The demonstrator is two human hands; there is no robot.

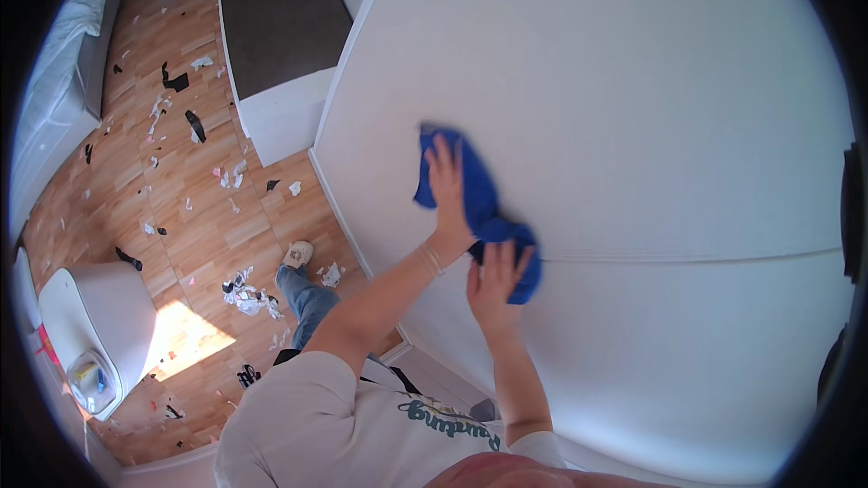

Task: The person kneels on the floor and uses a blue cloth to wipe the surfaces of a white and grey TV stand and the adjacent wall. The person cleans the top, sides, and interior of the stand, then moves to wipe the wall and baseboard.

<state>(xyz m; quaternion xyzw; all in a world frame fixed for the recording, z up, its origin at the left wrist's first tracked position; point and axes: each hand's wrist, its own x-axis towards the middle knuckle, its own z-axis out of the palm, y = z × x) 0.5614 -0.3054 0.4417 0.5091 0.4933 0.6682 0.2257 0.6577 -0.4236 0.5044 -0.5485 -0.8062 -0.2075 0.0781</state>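
Observation:
A blue cloth (478,179) lies bunched and partly folded against the white wall (644,115). My left hand (449,200) presses on its upper part with the fingers stretched out, and a thin light band circles that wrist. Lower and to the right, my right hand (498,281) has its fingers spread over the cloth's lower fold. Both palms face the wall, so what lies beneath them is hidden. A thin seam (692,257) runs across the wall to the right of the cloth.
Torn scraps (251,298) litter the wood-patterned floor (203,230). A white cabinet with a dark top (285,27) stands by the wall. At left are a bed (61,102) and a white stand (108,325) bearing a clear container (91,379). My shoe (298,254) is near the baseboard (346,217).

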